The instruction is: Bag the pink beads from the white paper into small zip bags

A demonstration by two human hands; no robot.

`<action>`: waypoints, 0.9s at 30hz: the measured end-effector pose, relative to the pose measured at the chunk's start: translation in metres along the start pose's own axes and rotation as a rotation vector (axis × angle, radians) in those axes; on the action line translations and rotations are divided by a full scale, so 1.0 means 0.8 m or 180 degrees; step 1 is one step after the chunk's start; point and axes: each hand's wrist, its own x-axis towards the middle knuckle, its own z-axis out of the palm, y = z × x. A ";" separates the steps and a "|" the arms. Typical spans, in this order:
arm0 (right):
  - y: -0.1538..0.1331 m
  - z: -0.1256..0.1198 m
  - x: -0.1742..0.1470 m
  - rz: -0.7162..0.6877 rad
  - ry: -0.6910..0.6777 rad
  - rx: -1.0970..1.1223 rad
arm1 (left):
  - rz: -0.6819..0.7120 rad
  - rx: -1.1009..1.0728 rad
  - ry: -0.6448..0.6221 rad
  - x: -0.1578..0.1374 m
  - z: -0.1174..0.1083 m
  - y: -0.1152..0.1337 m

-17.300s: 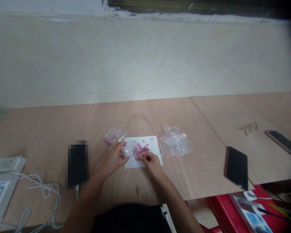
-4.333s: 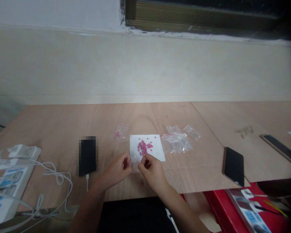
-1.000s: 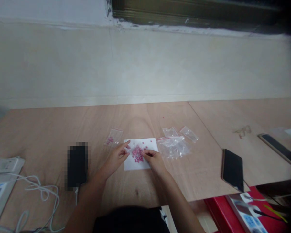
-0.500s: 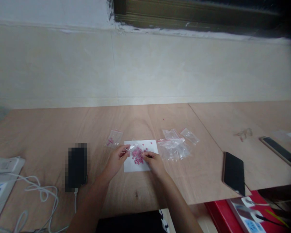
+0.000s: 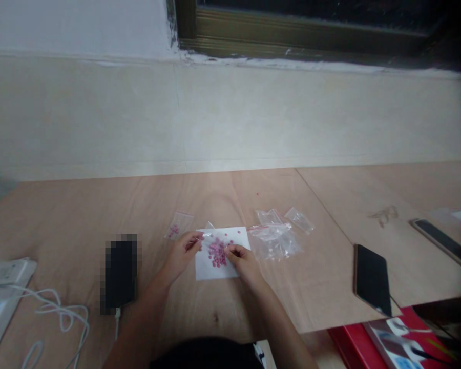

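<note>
Moved forward, my left grip (image 5: 183, 250) pinches a clear bag (image 5: 209, 233) near pink beads (image 5: 217, 258); my right grip (image 5: 243, 260) I can't tell.

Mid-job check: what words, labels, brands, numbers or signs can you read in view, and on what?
No text can be read.
White power strip at far left: blue marking, too blurred to read.
Power strip at lower right: markings too blurred to read.
Black clothing at the lower edge: white mark, not legible as letters.
White sheet and held clear bag: no lettering shows.
</note>
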 end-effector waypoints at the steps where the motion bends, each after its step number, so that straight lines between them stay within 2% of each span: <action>1: 0.001 0.000 0.000 -0.0015 0.0006 -0.0001 | -0.0001 -0.0002 0.0007 0.001 0.000 0.001; 13: 0.005 0.002 0.000 -0.0104 0.0093 -0.0156 | 0.0086 0.0088 0.0073 0.000 0.005 0.005; 27: -0.005 0.003 -0.001 -0.0134 -0.0003 -0.0049 | -0.0049 0.0094 0.0287 0.004 0.002 -0.001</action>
